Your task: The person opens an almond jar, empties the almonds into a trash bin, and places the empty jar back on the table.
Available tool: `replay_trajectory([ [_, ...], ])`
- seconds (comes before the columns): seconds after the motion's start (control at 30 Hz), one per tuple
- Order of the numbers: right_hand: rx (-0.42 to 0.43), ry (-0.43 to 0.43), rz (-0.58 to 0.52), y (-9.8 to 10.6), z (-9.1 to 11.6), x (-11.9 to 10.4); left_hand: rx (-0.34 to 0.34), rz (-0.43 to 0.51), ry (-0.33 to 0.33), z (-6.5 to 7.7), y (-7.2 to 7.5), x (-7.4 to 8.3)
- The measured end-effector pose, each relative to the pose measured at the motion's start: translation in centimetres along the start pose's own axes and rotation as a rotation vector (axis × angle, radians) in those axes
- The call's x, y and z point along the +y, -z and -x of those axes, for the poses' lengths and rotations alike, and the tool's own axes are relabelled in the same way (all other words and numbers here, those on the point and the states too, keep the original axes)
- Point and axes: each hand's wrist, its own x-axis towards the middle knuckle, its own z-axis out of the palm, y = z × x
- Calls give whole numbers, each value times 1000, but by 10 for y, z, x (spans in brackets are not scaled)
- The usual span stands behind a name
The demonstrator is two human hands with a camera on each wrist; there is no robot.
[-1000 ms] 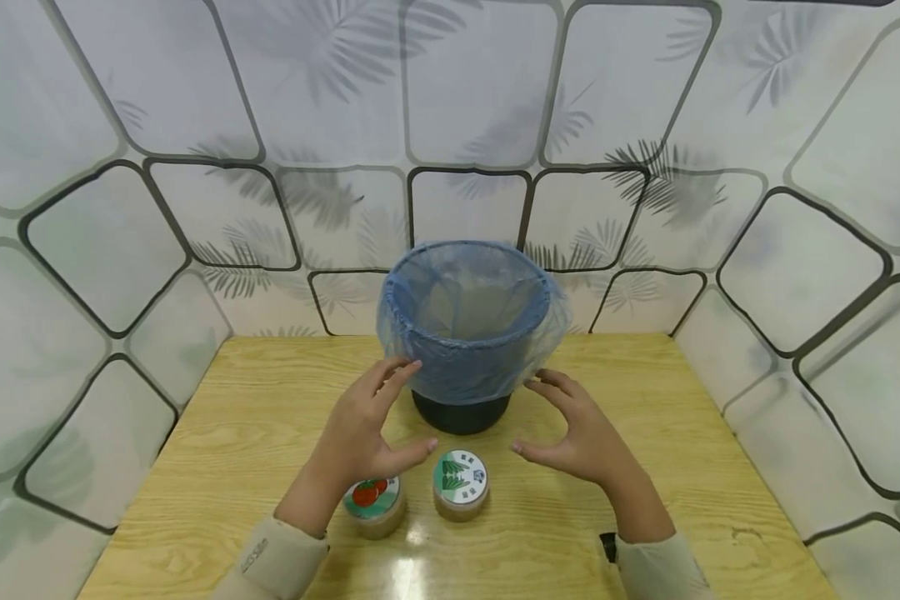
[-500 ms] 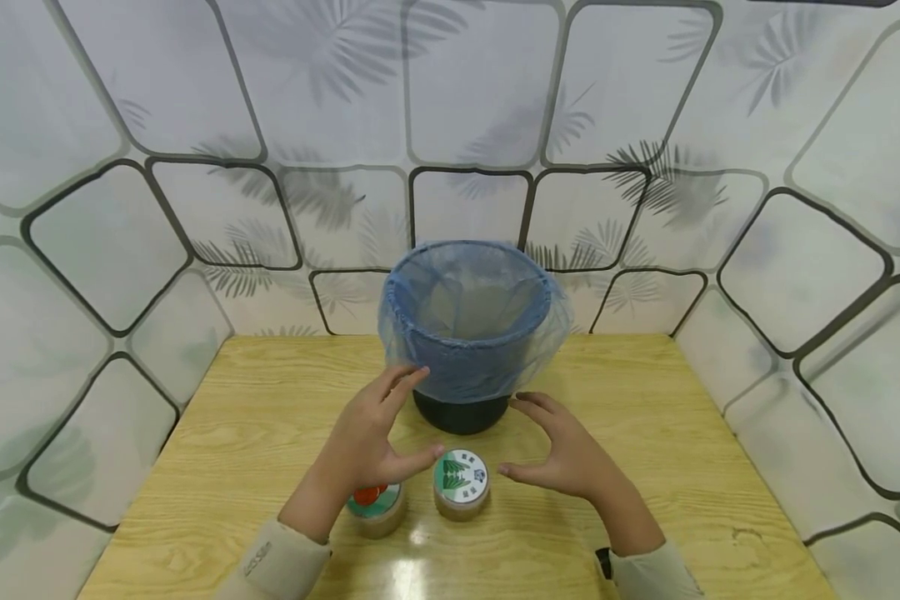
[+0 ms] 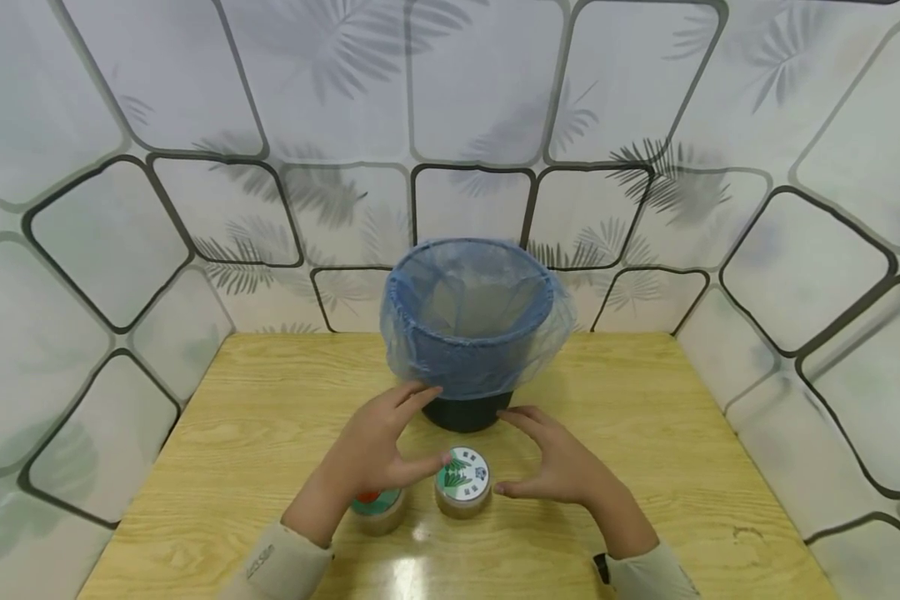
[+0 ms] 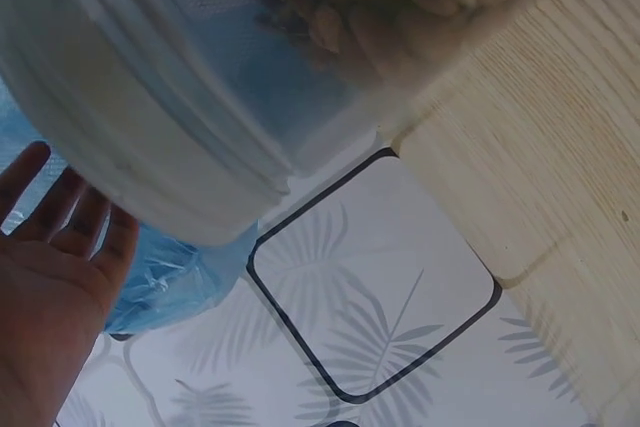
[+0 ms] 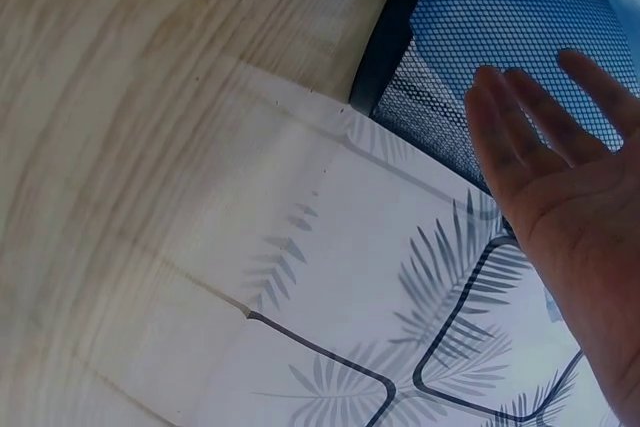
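A small round jar with a white lid bearing green leaves [image 3: 462,477] stands on the table between the hands. My left hand [image 3: 375,442] is beside it, fingers spread, thumb tip overlapping the lid's edge in the head view. On the other side my right hand [image 3: 566,462] hovers, fingers spread and thumb tip close to the jar; it holds nothing. Under the left wrist is a second jar [image 3: 378,510] with a green and red label, partly hidden. A clear jar with brown pieces inside [image 4: 390,7] fills the top of the left wrist view, near the left hand's fingers [image 4: 85,232].
Behind the jars stands a dark mesh bin [image 3: 465,414] with a blue plastic bag [image 3: 457,367] folded over its rim. The wooden table [image 3: 270,400] meets patterned walls [image 3: 472,204] at the back and sides.
Both hands have come closer to the leaf-labelled jar: the left moved right and slightly down, the right moved left and down. The jars and the bin stay put.
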Motion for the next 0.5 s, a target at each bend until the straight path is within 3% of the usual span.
replay_trajectory([
  [0.5, -103, -1, -33, -14, -1, -1, -172, -4, 61, 3, -10, 7],
])
